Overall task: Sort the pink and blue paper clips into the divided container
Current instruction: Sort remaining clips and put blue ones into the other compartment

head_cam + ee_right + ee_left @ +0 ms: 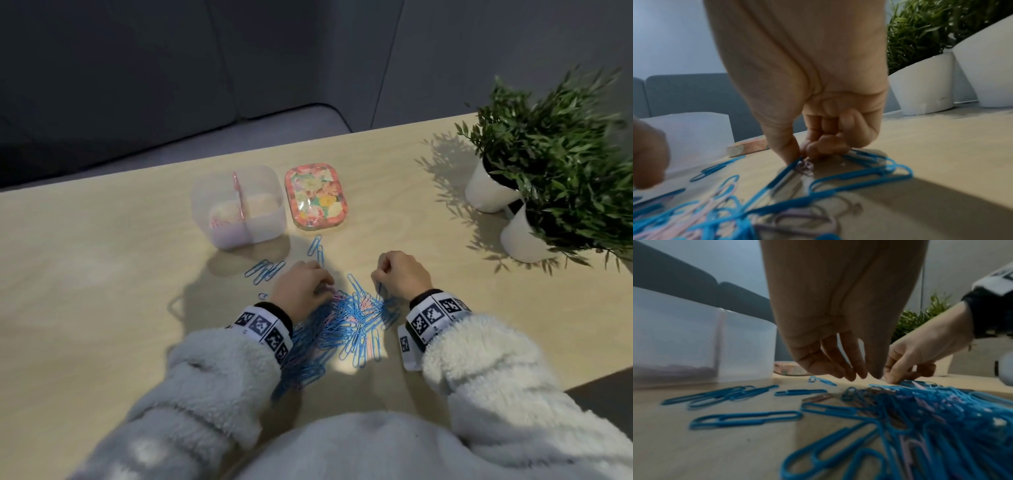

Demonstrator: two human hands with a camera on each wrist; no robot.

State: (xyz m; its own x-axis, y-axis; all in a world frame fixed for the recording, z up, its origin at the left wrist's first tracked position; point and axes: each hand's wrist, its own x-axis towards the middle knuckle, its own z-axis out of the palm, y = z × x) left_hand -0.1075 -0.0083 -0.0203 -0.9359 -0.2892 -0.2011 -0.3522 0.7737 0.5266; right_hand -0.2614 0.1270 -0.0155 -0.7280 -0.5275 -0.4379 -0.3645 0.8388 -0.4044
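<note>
A heap of blue and pink paper clips (pixel 342 325) lies on the wooden table just in front of me. My left hand (pixel 323 289) reaches down at the heap's upper left edge, fingertips (pixel 851 374) gathered against the thumb on a pink clip (pixel 330 291). At the heap's upper right, my right hand (pixel 376 277) has its fingers curled, and the thumb pinches a blue clip (pixel 795 164) that lies over a pink one (pixel 806 168). The clear divided container (pixel 239 205) stands behind; pink clips lie in its left compartment.
A floral lid (pixel 315 195) lies to the right of the container. Loose blue clips (pixel 265 270) are scattered between container and heap, with more (pixel 317 246) near the lid. Two white potted plants (pixel 493 192) stand at the far right. A grey sofa lies beyond the table's far edge.
</note>
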